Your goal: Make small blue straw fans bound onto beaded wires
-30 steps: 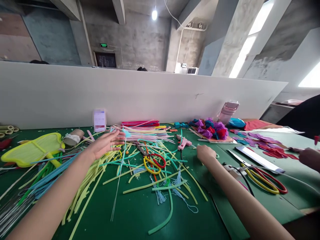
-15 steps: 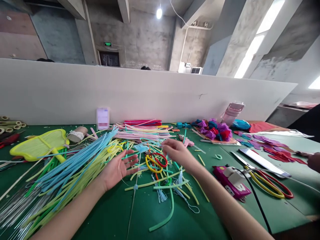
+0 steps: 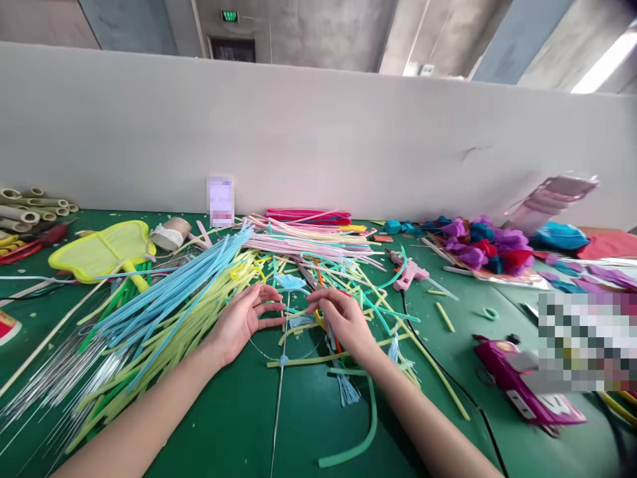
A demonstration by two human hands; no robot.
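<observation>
Blue-topped wire stem (image 3: 283,360): head view, front and centre, between the two hands; runs from its pale-blue top (image 3: 291,283) down over the green tabletop (image 3: 223,425), with a small bluish knot partway and thin wire curving out on either side of the knot.
Left hand (image 3: 246,325): just left of the stem, palm turned inward, fingers apart and loosely bent; no firm hold seen. Thin wire passes near the palm; contact unclear.
Right hand (image 3: 341,318): right of the stem, fingers curled, thumb near the fingertips; cannot tell whether the thin wire is pinched there.
Scissors (image 3: 306,272): blades near the blue top, handles partly behind the right hand.
Left bundles: light-blue stems (image 3: 184,285) lying over yellow-green stems (image 3: 184,338), bare wire ends (image 3: 60,385) toward the lower left.
Behind the hands: pink stems (image 3: 313,245) in a flat pile, near the white board (image 3: 318,133).
Far left: yellow wing-shaped piece (image 3: 102,252), with a wrapped spool (image 3: 170,234) just beside it.
Right side: pink glue gun (image 3: 411,273); magenta power strip (image 3: 522,385) nearer the viewer; purple, red and blue petals (image 3: 478,255) heaped beyond.
Below right hand: pale-blue tassel (image 3: 348,390) beside a bent green strip (image 3: 371,418).
</observation>
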